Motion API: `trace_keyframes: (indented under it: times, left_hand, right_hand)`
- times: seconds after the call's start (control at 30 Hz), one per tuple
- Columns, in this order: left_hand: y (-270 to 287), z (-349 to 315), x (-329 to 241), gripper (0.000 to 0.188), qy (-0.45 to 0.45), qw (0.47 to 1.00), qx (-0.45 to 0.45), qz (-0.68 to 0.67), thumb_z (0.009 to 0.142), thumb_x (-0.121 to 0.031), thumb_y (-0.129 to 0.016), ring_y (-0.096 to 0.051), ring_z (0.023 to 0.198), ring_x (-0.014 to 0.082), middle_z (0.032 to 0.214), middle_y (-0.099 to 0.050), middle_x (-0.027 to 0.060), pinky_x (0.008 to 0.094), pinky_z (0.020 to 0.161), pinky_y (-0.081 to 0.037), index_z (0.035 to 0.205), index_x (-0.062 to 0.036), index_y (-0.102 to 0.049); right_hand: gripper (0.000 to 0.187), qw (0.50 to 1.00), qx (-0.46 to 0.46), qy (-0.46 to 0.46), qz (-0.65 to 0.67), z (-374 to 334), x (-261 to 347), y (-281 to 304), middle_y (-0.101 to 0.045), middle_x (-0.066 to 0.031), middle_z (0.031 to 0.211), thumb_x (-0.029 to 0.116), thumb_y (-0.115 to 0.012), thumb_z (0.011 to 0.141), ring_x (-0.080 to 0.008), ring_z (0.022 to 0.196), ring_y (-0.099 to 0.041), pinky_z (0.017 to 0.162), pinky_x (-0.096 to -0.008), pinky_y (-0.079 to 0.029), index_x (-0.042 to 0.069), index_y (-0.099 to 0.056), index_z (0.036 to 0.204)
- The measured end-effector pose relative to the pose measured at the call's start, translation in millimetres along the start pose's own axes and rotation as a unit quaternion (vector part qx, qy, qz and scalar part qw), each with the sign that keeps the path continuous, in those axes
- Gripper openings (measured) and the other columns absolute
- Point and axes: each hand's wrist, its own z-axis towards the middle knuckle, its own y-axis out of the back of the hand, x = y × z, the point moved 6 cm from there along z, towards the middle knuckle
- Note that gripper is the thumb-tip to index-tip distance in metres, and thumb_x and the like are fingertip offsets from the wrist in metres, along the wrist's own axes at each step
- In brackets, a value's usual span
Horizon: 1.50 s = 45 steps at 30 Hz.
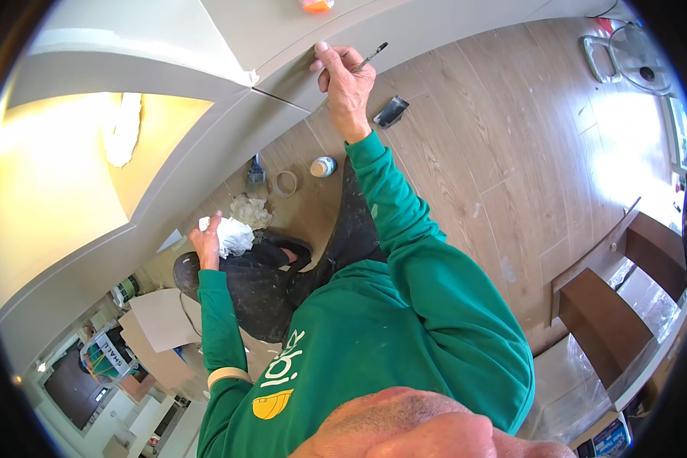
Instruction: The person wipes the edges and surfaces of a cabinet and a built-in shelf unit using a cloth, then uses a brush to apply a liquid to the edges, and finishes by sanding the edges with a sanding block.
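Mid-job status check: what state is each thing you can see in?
left hand, closed on white wad
white wad, crumpled, held
right hand, gripping thin tool
thin tool, held
cream wad, crumpled, unheld
ring, lying flat
wide-headed tool, lying down
bottle, upright or lying unclear
small black object, unheld
recess, brightly lit

Wood-grain floor (496,145); glossy plastic sheeting (655,309); crumpled matt wad (235,238).

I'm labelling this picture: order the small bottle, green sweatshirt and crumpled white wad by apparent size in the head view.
1. Green sweatshirt, by far
2. Crumpled white wad, in the left hand
3. Small bottle
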Motion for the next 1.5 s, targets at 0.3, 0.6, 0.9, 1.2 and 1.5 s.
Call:
trace_keyframes:
  times: [0.3,0.6,0.9,1.2,1.5]
  left_hand:
    - [-17.6,2.9,-12.9,0.025,-0.009,1.000,0.017,0.010,0.081,-0.020,-0.081,-0.059,0.065,0.0127,0.074,-0.068,0.0039,0.0304,0.063,-0.047,0.078,0.0018,-0.070]
    - [-22.6,5.2,-14.9,0.029,-0.025,0.998,0.030,0.055,0.081,-0.024,-0.080,-0.058,0.065,0.0138,0.073,-0.067,0.0050,0.0332,0.062,-0.047,0.079,0.0033,-0.070]
    - [-26.8,2.9,-31.4,0.028,-0.068,0.997,0.020,0.026,0.081,-0.022,-0.080,-0.059,0.067,0.0142,0.075,-0.068,0.0052,0.0329,0.065,-0.048,0.081,0.0034,-0.071]
    - [45.7,-57.8,-113.4,0.033,-0.047,0.996,0.077,0.023,0.084,-0.028,-0.082,-0.059,0.071,0.0126,0.081,-0.066,0.0039,0.0296,0.069,-0.048,0.089,0.0022,-0.069]
    - [119.1,-103.2,-47.5,0.040,-0.104,0.959,-0.122,0.234,0.088,-0.029,-0.077,-0.065,0.078,0.0248,0.089,-0.070,0.0169,0.0386,0.076,-0.052,0.105,0.0052,-0.066]
  right_hand:
    - [0.030,0.999,-0.012,0.011,-0.036,8.2,13.3,6.8,-0.063,-0.0010,0.063,0.028,-0.078,0.087,-0.0038,0.049,-0.042,0.045,-0.0225,-0.032,0.002,-0.068,0.078]
    - [0.025,0.997,-0.051,0.023,-0.048,49.2,51.9,40.0,-0.065,-0.0054,0.066,0.023,-0.077,0.087,-0.0069,0.049,-0.047,0.045,-0.0227,-0.034,0.000,-0.069,0.081]
    - [0.022,0.991,-0.106,0.060,-0.063,172.1,114.6,141.0,-0.073,-0.0102,0.098,0.030,-0.063,0.098,-0.0301,0.087,-0.069,0.074,-0.0400,-0.056,0.010,-0.070,0.105]
    - [0.029,0.984,-0.108,0.087,-0.115,116.0,123.4,96.0,-0.062,-0.0053,0.062,0.025,-0.080,0.079,-0.0083,0.046,-0.044,0.041,-0.0242,-0.032,0.000,-0.067,0.073]
    - [0.027,0.951,-0.226,0.158,-0.139,169.0,175.8,129.1,-0.061,-0.0063,0.063,0.021,-0.076,0.081,-0.0106,0.047,-0.051,0.040,-0.0251,-0.037,-0.002,-0.065,0.074]
